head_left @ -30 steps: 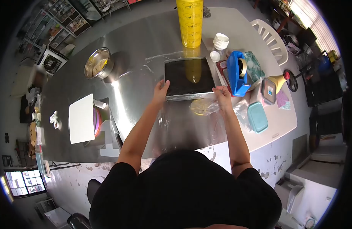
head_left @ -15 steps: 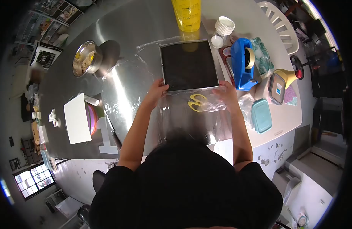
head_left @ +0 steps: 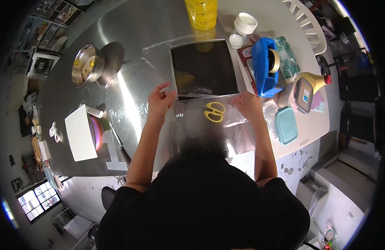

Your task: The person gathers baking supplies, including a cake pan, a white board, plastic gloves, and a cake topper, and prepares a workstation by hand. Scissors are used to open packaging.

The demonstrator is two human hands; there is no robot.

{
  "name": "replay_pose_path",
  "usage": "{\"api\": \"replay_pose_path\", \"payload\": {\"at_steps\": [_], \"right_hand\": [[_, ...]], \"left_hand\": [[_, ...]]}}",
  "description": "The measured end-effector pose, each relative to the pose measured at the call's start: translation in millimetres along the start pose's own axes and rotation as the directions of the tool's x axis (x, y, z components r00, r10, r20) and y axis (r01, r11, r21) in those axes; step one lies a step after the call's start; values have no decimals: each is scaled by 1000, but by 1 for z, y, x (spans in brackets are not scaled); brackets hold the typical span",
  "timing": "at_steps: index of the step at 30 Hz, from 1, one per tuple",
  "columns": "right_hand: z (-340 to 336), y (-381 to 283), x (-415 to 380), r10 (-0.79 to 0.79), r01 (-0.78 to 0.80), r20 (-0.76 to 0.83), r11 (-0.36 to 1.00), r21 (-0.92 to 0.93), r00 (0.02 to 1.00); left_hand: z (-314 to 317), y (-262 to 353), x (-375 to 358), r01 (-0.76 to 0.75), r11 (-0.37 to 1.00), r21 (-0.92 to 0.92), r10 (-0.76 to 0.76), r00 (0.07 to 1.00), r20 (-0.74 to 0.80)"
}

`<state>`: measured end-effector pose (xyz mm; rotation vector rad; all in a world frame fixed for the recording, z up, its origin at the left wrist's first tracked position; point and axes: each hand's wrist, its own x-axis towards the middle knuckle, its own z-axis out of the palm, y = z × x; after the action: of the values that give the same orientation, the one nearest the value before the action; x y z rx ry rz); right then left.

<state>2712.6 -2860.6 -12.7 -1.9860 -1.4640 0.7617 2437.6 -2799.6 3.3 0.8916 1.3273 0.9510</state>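
A dark square tray (head_left: 205,70) with a thin pale rim lies on clear plastic film (head_left: 184,125) spread over the metal table. Beside its near left corner is my left hand (head_left: 161,101), fingers apart and curved, with nothing visible in it. My right hand (head_left: 247,104) is at the near right corner, its fingertips on or just over the film; whether they pinch the film is too small to tell. Yellow-handled scissors (head_left: 214,111) rest between my hands, just below the tray, and their blades cannot be made out.
A blue tape dispenser (head_left: 265,68), a teal-lidded box (head_left: 286,125) and a yellow bottle (head_left: 313,83) stand at the right. A yellow container (head_left: 201,14) is behind the tray. At the left are a metal bowl (head_left: 88,66) and a white board (head_left: 80,133).
My left hand has moved left, off the tray's corner, and its fingers have spread. My right hand has dropped slightly lower. The film near the scissors lies flatter, and their handles show more clearly.
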Motion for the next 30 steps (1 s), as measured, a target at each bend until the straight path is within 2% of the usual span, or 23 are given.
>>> {"api": "replay_pose_path", "payload": {"at_steps": [1, 2, 4, 8, 10, 12, 17, 20, 22, 23, 25, 28, 29, 30], "right_hand": [[-1, -9, -1, -91, 86, -37, 990, -113, 995], [1, -20, -1, -93, 88, -37, 990, -114, 995], [8, -41, 0, -249, 233, -164, 966, -107, 955], [15, -21, 22, -201, 194, -34, 970, -143, 979], [5, -22, 27, -219, 208, -58, 966, -152, 974], [-4, -16, 36, -173, 162, -50, 971, -175, 984], [-31, -17, 73, -195, 183, -45, 964, -192, 980], [-48, -38, 107, -282, 272, -63, 953, -134, 957], [-54, -61, 135, -264, 258, -59, 962, -94, 963], [-54, -69, 151, -247, 244, -55, 968, -54, 968], [-48, -75, 187, -409, 420, -170, 907, 33, 897], [-40, -100, 217, -390, 407, -253, 913, 17, 885], [-35, -102, 228, -452, 494, -311, 867, 67, 836], [-31, -104, 234, -457, 499, -308, 864, 70, 834]], "left_hand": [[5, 12, 4, -39, 999, -12, 39, 998, 38], [11, 22, 10, -78, 997, -24, 79, 994, 77], [26, 40, 25, -100, 993, -65, 106, 990, 95], [62, 73, 56, -127, 990, -67, 136, 977, 162], [74, 78, 72, -123, 988, -90, 138, 973, 188], [85, 82, 86, -123, 989, -79, 138, 962, 235], [100, 84, 120, -83, 995, -59, 93, 976, 197], [97, 97, 136, -116, 982, -152, 146, 969, 201], [90, 106, 150, -211, 968, -137, 223, 972, 79], [83, 111, 157, -213, 967, -138, 225, 971, 83], [68, 123, 171, -230, 953, -197, 238, 971, 20], [54, 134, 184, -313, 938, -146, 312, 950, -36], [52, 134, 186, -317, 938, -144, 314, 949, -43], [50, 133, 189, -415, 905, -98, 409, 910, -74]]}}
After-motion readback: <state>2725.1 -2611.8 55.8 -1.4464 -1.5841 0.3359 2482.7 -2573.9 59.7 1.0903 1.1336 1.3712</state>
